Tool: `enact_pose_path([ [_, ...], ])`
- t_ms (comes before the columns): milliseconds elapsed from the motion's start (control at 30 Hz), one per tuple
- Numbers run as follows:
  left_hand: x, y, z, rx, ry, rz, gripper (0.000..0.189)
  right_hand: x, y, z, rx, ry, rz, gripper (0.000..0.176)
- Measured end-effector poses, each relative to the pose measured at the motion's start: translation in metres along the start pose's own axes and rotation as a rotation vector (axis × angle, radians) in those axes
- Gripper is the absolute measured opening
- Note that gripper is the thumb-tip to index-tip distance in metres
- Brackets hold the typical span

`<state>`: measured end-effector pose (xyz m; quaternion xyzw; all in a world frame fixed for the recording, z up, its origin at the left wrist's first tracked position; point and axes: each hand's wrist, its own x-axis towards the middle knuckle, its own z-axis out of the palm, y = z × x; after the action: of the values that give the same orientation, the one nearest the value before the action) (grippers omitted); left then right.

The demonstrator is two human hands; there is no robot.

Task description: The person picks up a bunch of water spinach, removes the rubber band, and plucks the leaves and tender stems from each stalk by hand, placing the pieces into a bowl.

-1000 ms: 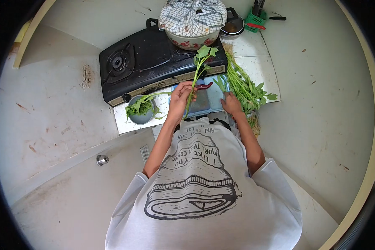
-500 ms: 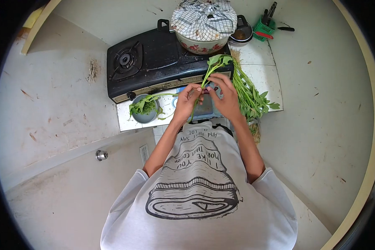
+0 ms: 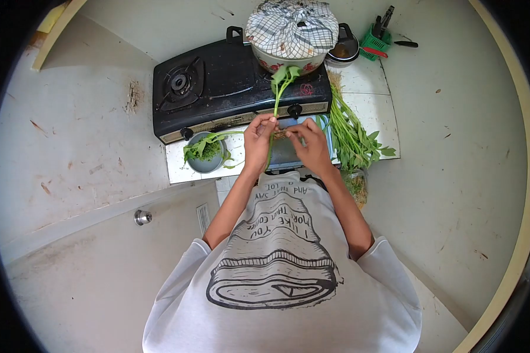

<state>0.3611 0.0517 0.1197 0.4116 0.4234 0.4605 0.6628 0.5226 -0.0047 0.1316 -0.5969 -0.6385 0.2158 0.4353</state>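
My left hand (image 3: pixel 258 144) is closed around a leafy green stem (image 3: pixel 276 107), which stands up in front of the stove with its leaves at the top. The stem's lower part hangs below my fingers toward the shirt. My right hand (image 3: pixel 312 147) is just to the right, thumb and fingers pinched together close to the stem; whether something small is between them I cannot make out. Under the hands lies a blue-edged tray (image 3: pixel 285 154), partly covered by them. To the left, a grey bowl (image 3: pixel 203 167) holds chopped greens and leafy sprigs.
A bunch of leafy stems (image 3: pixel 353 126) lies on the tiled counter (image 3: pixel 371 85) at the right. Behind are a black two-burner stove (image 3: pixel 221 88), a large cloth-covered pot (image 3: pixel 288 60), a small lidded pot (image 3: pixel 343 50) and a green basket (image 3: pixel 374 42) with knives.
The stem has swung from leaning right to nearly upright, its leaves moving left. My right hand has moved down and away from the stem, and its fingers have drawn in.
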Motion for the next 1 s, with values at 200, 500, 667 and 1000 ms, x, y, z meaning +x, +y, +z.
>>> enact_pose_path([
  [200,0.0,0.003,-0.009,-0.017,-0.051,-0.113,0.02,-0.019,0.054,-0.022,0.427,0.032,0.455,0.012],
  [500,-0.004,-0.006,0.002,0.005,-0.129,-0.186,0.02,-0.081,0.179,0.001,0.374,0.158,0.56,0.015],
  [667,-0.005,-0.009,0.0,0.047,-0.177,-0.207,0.021,-0.101,0.185,0.007,-0.15,-0.07,0.623,0.018],
  [1000,-0.007,-0.005,-0.002,0.072,-0.168,-0.208,0.022,-0.093,0.135,-0.007,-0.338,-0.001,0.489,0.012],
])
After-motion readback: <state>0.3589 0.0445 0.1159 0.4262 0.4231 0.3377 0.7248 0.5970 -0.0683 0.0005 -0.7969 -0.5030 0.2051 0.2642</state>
